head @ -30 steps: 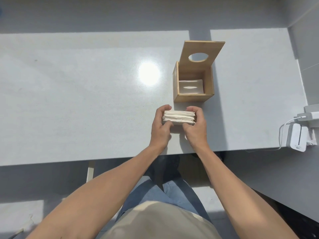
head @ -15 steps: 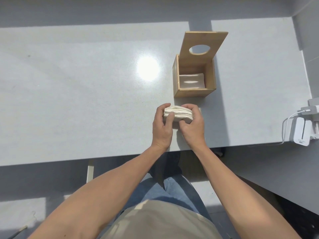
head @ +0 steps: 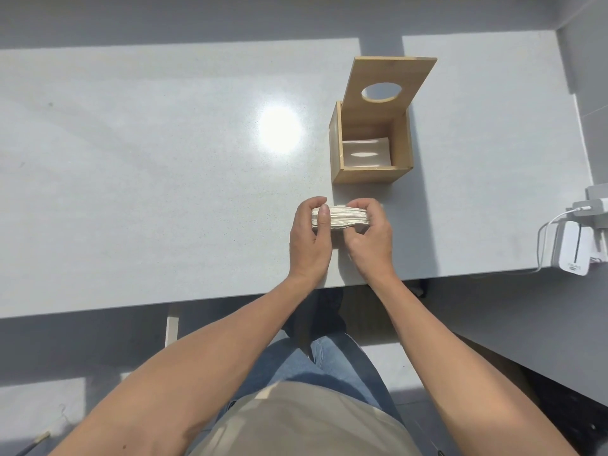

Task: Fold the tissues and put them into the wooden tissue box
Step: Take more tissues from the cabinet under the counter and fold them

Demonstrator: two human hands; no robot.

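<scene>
A folded stack of white tissues (head: 345, 218) is held just above the grey table, near its front edge. My left hand (head: 311, 240) grips the stack's left end, thumb across the near side. My right hand (head: 370, 236) grips the right end, fingers curled over the top. Behind them stands the wooden tissue box (head: 368, 174), its lid with a round hole (head: 391, 83) tilted up and back. White tissue (head: 365, 153) lies inside the box on the bottom.
The grey table (head: 164, 192) spreads wide to the left with a bright light spot. At the right edge sit a white charger and cable (head: 572, 248). My legs show under the table's front edge.
Both hands have squeezed the stack narrower and closed in on it, the left thumb now across its near side. The box has not moved on the table.
</scene>
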